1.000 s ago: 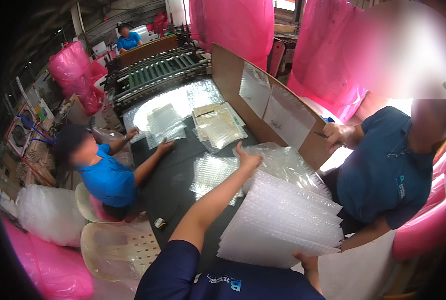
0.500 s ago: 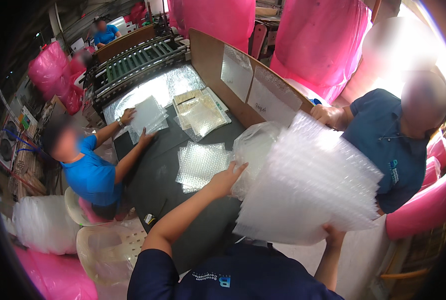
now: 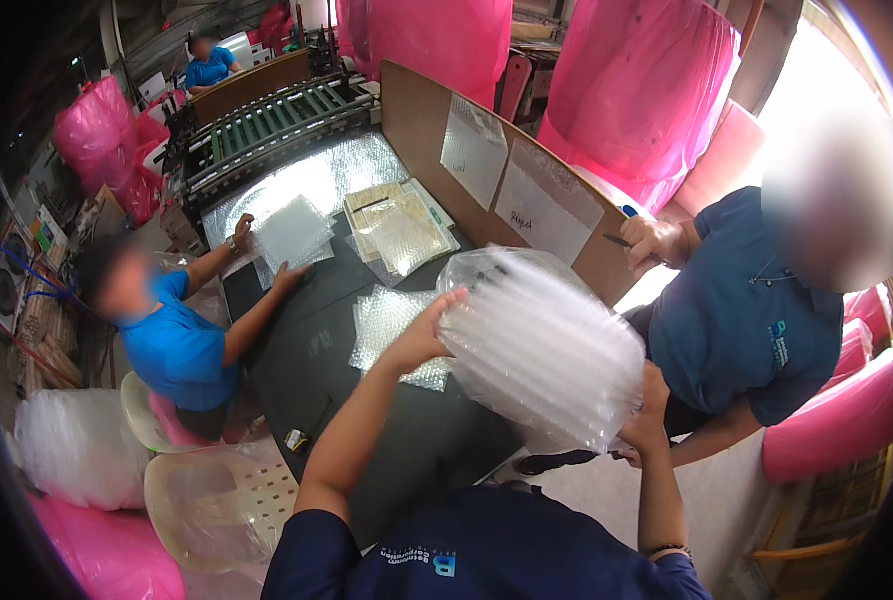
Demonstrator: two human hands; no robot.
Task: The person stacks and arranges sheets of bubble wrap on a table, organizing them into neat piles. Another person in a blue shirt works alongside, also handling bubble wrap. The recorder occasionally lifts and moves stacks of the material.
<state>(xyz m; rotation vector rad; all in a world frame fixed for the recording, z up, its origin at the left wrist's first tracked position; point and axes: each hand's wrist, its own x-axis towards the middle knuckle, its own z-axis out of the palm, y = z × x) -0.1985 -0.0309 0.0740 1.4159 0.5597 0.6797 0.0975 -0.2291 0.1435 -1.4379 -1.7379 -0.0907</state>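
Observation:
A clear plastic bag hangs tilted over the table's near right edge, between my hands. It looks filled with translucent bubble wrap sheets, but motion smears its contents. My left hand grips the bag's left edge, fingers curled over it. At the bag's lower right end, my right hand is closed on it, its fingers partly hidden. A loose stack of bubble wrap sheets lies on the dark table just beyond my left hand.
A co-worker at right holds a pen; their lower arm reaches near my right wrist. Another person at left handles flat sheets. Papers lie by the wooden partition. A plastic chair stands lower left.
The large bubble wrap stack no longer shows fanned out in my right hand. The bag has swung up in front of me, and my right hand has shifted up and left onto it.

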